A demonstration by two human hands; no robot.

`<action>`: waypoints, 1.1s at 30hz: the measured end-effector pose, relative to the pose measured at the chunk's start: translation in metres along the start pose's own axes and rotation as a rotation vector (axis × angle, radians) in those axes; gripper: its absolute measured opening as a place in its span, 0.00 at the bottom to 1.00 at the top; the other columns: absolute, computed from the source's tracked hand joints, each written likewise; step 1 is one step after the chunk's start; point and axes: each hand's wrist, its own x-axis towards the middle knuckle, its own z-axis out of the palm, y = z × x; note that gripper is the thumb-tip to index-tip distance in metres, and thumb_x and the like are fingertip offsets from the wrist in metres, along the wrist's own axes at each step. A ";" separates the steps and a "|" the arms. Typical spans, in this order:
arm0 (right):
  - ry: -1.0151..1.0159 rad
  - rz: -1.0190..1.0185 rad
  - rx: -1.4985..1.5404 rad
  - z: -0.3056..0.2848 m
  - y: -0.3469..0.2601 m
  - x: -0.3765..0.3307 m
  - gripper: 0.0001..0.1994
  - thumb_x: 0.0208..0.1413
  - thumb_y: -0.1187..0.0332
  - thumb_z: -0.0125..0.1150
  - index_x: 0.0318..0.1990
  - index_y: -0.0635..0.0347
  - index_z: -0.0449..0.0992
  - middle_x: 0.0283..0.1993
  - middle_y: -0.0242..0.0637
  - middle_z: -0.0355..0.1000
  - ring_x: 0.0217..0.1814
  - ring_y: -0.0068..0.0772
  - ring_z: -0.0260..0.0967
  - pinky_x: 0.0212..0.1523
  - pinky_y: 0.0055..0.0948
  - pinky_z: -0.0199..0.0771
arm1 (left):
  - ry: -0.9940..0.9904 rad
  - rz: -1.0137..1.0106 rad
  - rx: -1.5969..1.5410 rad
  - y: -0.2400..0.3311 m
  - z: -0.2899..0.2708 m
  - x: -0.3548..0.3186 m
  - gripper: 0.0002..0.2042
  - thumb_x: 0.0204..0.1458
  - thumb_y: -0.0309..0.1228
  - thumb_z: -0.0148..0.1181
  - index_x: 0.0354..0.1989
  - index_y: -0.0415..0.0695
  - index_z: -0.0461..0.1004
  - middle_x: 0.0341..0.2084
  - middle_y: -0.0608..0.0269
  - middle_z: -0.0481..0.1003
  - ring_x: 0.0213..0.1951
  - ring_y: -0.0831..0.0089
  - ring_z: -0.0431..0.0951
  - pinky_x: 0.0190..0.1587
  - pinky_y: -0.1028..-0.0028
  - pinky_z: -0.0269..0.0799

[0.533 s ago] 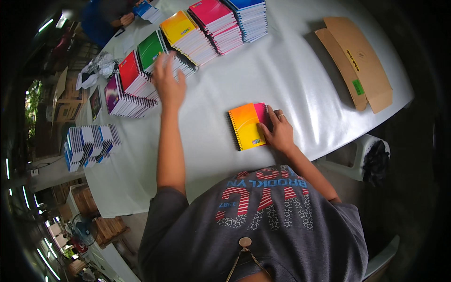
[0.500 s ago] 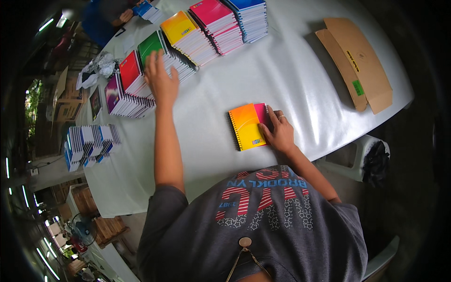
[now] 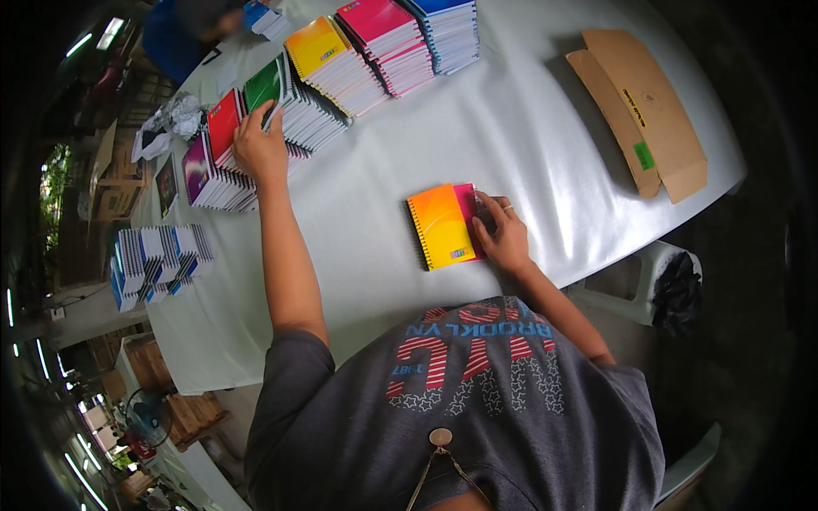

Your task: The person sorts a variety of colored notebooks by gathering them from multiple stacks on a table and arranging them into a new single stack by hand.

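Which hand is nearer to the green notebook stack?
Left. The left hand is at the near corner of the green notebook stack; the right hand is farther, at the pink notebook.

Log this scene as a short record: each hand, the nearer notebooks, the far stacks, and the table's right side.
Left hand: at a corner of the green notebook
Right hand: touching the right side of the pink notebook
Overlap: yellow notebook partly covers the pink one
Far stacks, left to right: purple stack, red stack, green stack, yellow stack, pink stack, blue stack
Table's right side: brown cardboard
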 end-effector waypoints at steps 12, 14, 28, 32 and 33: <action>-0.032 0.054 0.230 -0.006 0.005 0.001 0.19 0.55 0.66 0.54 0.56 0.54 0.67 0.43 0.42 0.69 0.42 0.44 0.70 0.42 0.35 0.71 | -0.420 -0.213 -1.583 0.075 -0.019 -0.054 0.06 0.49 0.17 0.53 0.31 0.44 0.68 0.41 0.55 0.76 0.50 0.68 0.72 0.55 0.70 0.64; -0.013 0.021 0.323 -0.004 0.015 -0.001 0.19 0.56 0.66 0.54 0.56 0.55 0.66 0.43 0.43 0.69 0.42 0.45 0.70 0.43 0.35 0.70 | -0.738 -0.080 -1.212 0.094 0.006 -0.102 0.06 0.43 0.16 0.54 0.27 0.43 0.71 0.46 0.58 0.74 0.56 0.64 0.68 0.59 0.66 0.59; -0.067 -0.028 0.076 -0.007 -0.011 0.002 0.22 0.47 0.67 0.65 0.52 0.54 0.71 0.40 0.40 0.68 0.39 0.39 0.72 0.39 0.31 0.72 | 0.062 0.030 -0.051 -0.031 -0.029 -0.007 0.21 0.45 0.25 0.57 0.51 0.44 0.69 0.51 0.53 0.68 0.56 0.54 0.64 0.57 0.60 0.59; -0.065 -0.030 0.101 -0.007 -0.009 0.002 0.21 0.48 0.67 0.64 0.51 0.53 0.71 0.41 0.39 0.69 0.38 0.40 0.72 0.38 0.33 0.73 | -0.188 -0.020 0.157 -0.069 -0.039 -0.005 0.19 0.48 0.27 0.56 0.51 0.43 0.67 0.44 0.52 0.73 0.49 0.56 0.71 0.54 0.60 0.62; -0.053 -0.048 0.091 -0.007 -0.006 0.001 0.20 0.49 0.65 0.62 0.51 0.52 0.71 0.41 0.39 0.70 0.38 0.41 0.72 0.38 0.34 0.74 | -0.240 -0.067 0.078 -0.060 -0.049 -0.005 0.18 0.49 0.26 0.56 0.51 0.42 0.67 0.41 0.52 0.74 0.46 0.59 0.74 0.53 0.60 0.64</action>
